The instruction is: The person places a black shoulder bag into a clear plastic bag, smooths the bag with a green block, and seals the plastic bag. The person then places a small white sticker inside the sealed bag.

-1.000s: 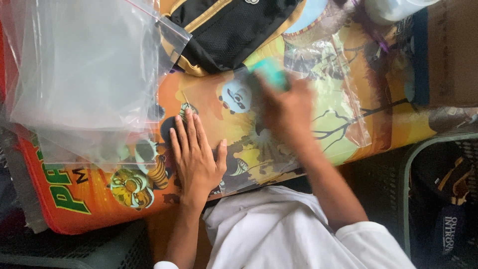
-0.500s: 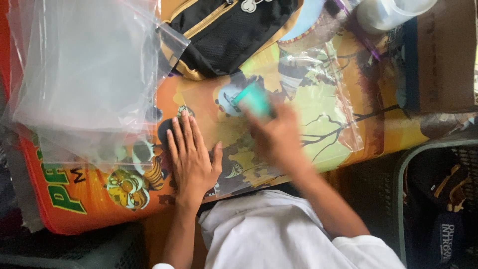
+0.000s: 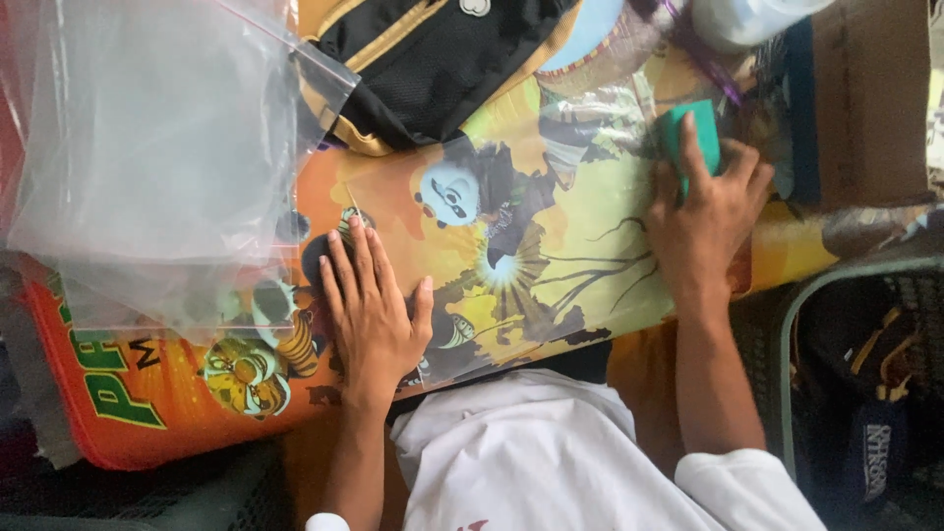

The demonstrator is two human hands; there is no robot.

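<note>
Left hand (image 3: 372, 313): lower centre-left of the frame, palm down, fingers spread flat and gripping nothing, pressing on the clear plastic sleeve (image 3: 551, 265).

Right hand (image 3: 710, 211): upper right, fingers curled over a small teal sponge (image 3: 690, 138), holding it down against the sleeve near its right edge.

Clear plastic sleeve: centre of the frame, lying flat on the cartoon mat (image 3: 177, 393). Its lower edge runs just above the white shirt (image 3: 551, 462); its right edge sits under the right hand. The stretch between the two hands is bare.

Cartoon mat: orange and yellow, spanning the frame from lower left to right. Its lower-left edge shows bare beyond the sleeve.

Large clear bag (image 3: 147, 157): upper left, crumpled, overlapping the mat just left of the left hand.

Black pouch (image 3: 433, 59): top centre, yellow trim, resting on the mat's upper edge above the sleeve.

White container (image 3: 747, 18): top right edge, cut off by the frame.

Cardboard box (image 3: 870, 98): upper right, just beside the right hand.

Dark basket (image 3: 865, 393): lower right, beside the right forearm.
</note>
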